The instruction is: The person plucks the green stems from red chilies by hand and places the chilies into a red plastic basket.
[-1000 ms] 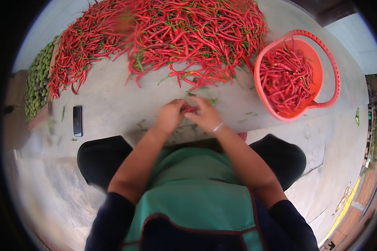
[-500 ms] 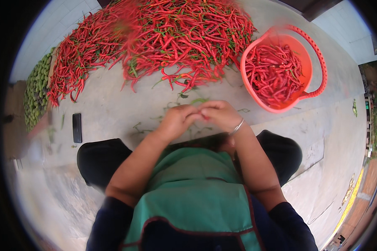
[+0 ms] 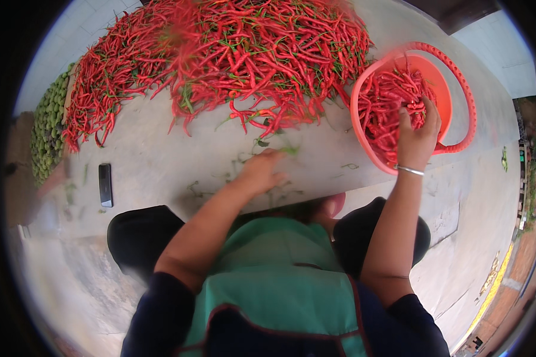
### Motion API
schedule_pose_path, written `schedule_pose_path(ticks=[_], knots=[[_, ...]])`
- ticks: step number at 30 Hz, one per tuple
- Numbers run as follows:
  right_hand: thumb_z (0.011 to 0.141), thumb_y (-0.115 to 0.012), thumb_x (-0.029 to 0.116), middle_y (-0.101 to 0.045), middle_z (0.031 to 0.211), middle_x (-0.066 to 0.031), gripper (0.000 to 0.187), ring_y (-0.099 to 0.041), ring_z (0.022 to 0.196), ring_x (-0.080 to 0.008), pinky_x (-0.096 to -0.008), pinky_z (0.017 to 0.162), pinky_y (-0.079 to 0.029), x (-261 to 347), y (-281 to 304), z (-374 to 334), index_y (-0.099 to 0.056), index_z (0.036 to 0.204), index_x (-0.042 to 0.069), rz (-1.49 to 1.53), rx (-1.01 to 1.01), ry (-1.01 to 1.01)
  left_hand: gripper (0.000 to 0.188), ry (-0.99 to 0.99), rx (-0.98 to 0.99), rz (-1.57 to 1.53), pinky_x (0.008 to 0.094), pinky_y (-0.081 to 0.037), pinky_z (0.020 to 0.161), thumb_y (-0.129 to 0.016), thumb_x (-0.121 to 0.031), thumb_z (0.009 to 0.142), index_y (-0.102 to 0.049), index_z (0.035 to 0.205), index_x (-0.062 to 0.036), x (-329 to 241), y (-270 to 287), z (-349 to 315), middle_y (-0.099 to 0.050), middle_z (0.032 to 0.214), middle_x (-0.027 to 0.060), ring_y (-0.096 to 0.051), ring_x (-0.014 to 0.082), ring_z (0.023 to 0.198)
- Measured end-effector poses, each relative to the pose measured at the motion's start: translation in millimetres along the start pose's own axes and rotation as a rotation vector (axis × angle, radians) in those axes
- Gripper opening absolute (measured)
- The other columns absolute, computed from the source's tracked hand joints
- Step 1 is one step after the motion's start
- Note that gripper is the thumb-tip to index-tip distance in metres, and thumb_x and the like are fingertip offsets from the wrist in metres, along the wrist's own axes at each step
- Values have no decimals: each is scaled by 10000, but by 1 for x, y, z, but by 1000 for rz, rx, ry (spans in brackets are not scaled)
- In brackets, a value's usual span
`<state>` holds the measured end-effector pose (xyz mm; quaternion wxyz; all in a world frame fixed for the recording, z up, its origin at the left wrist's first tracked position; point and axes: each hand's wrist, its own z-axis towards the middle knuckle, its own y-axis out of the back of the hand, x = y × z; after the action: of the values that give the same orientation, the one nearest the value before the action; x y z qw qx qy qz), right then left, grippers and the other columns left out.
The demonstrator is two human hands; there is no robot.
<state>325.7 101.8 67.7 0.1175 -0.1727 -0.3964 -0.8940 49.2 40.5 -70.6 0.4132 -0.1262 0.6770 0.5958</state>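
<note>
A large heap of red chillies (image 3: 250, 53) lies on the concrete ground in front of me. To its right stands an orange plastic basket (image 3: 443, 83) holding more red chillies (image 3: 384, 101). My right hand (image 3: 417, 131), with a metal bangle at the wrist, reaches over the basket's near rim, its fingers spread above the chillies inside. My left hand (image 3: 262, 172) is blurred and low over the ground just below the heap, among scattered green stems (image 3: 289, 150). What it holds is not visible.
A dark phone (image 3: 105, 184) lies flat on the ground at the left. Green chillies (image 3: 44, 137) are piled at the far left edge beside the red ones. My knees and green apron fill the lower middle of the view.
My hands were together in front of me. The right hand has swung out right to the basket, and the left hand has moved slightly toward the heap.
</note>
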Motion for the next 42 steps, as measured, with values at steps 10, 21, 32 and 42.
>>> schedule_pose_path(ticks=[10, 21, 32, 42], knots=[[814, -483, 110, -573, 1095, -103, 324, -431, 1165, -273, -506, 1016, -242, 61, -227, -125, -526, 1134, 82, -96, 586, 508, 190, 463, -103, -316, 321, -494, 674, -609, -133, 781, -609, 943, -32, 77, 16, 8, -648, 820, 130, -629, 222, 730], [796, -519, 147, -607, 893, -152, 209, -605, 838, -306, -430, 747, -470, 83, -137, -76, -534, 968, 30, -62, 1016, 324, 153, 247, -499, -213, 331, -482, 661, -614, -117, 780, -619, 906, -31, 31, 57, 32, -608, 829, 109, -596, 236, 699], [842, -521, 223, -618, 808, -164, 224, -610, 760, -329, -440, 652, -479, 141, -33, -30, -533, 922, 14, -34, 1073, 491, 208, -60, -175, 257, 393, -458, 637, -639, -233, 787, -608, 878, -48, -75, 140, 16, -591, 792, 115, -573, 316, 716], [840, -521, 226, -622, 794, -136, 225, -603, 773, -315, -425, 658, -477, 132, -50, -49, -555, 938, 27, 14, 1130, 472, 236, -175, -199, 365, 385, -445, 557, -592, -276, 820, -559, 767, -49, -53, 125, 7, -564, 700, 95, -568, 290, 654]])
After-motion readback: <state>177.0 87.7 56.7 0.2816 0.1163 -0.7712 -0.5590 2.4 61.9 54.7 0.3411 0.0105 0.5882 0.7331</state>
